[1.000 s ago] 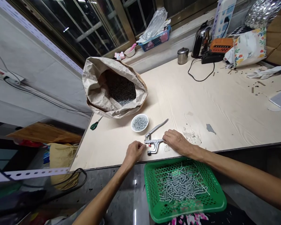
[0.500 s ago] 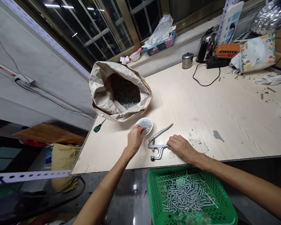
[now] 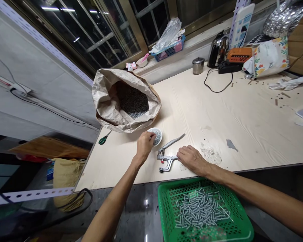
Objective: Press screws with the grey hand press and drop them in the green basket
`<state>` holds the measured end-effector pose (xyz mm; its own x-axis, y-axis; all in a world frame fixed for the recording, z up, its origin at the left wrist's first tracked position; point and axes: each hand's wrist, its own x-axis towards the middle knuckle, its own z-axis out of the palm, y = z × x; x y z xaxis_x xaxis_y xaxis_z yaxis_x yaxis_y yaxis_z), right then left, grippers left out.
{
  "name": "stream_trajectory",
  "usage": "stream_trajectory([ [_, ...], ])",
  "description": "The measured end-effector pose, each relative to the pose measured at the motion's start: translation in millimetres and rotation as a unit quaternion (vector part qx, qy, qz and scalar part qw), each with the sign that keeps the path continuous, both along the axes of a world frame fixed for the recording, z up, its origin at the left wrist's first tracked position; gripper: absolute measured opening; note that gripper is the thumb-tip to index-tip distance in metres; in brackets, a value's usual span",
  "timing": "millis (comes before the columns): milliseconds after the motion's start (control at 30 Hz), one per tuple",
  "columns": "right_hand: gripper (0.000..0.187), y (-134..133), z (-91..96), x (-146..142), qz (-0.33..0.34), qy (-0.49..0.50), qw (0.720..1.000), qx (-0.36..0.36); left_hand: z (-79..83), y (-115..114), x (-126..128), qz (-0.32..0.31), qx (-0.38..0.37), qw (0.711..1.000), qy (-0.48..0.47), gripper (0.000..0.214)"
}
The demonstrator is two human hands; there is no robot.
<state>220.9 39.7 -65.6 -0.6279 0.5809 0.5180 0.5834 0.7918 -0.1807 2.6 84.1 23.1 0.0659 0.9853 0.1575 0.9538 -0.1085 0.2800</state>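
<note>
Two bare hands work over a pale worktop (image 3: 197, 114). Your left hand (image 3: 144, 146) reaches to the left side of a white bowl (image 3: 161, 136), its fingers over the small metal pieces (image 3: 157, 139) inside; the fingers look bunched, but you cannot tell how far they close or whether they grip a piece. Your right hand (image 3: 192, 159) lies palm down, fingers curled narrow around the end of the lower handle of the hand pliers (image 3: 171, 159). The pliers lie on the worktop just in front of the bowl, between your hands, upper handle spread away from the lower one. Behind the bowl, an open paper sack (image 3: 104, 101) holds dark and silvery pieces; green-handled scissors (image 3: 103, 139) lie to its left. Below the near edge, a green basket (image 3: 162, 210) contains ribbed metal pieces (image 3: 202, 210).
</note>
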Motion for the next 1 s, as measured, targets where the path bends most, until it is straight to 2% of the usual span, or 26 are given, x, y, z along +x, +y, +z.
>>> stream_trajectory([
  [67,0.021,-1,1.7,1,0.006,0.0,1.0,0.029,6.4,-20,0,0.04,0.004,0.994,-0.1,0.016],
  [133,0.024,-2,4.1,2,0.008,0.002,0.998,0.061,7.1,-47,0,0.083,-0.025,0.979,-0.185,0.021],
  [233,0.026,-4,8.7,2,0.014,0.007,0.995,0.1,-3.8,-90,3,0.135,-0.091,0.944,-0.288,0.031],
  [300,0.027,-6,11.4,2,0.019,0.009,0.992,0.122,-14.8,-111,5,0.16,-0.095,0.93,-0.319,0.033],
  [367,0.027,-7,13.0,2,0.026,0.01,0.99,0.137,-24.5,-123,7,0.176,-0.076,0.926,-0.326,0.031],
  [500,0.027,-9,13.3,3,0.032,0.009,0.989,0.146,-35.2,-127,8,0.176,-0.057,0.926,-0.33,0.028],
  [733,0.028,-9,12.1,4,0.025,0.009,0.989,0.147,-41.1,-122,10,0.154,-0.064,0.935,-0.313,0.024],
  [1000,0.028,-7,8.8,3,0.022,0.007,0.991,0.135,-38.6,-113,7,0.138,-0.116,0.946,-0.269,0.027],
])
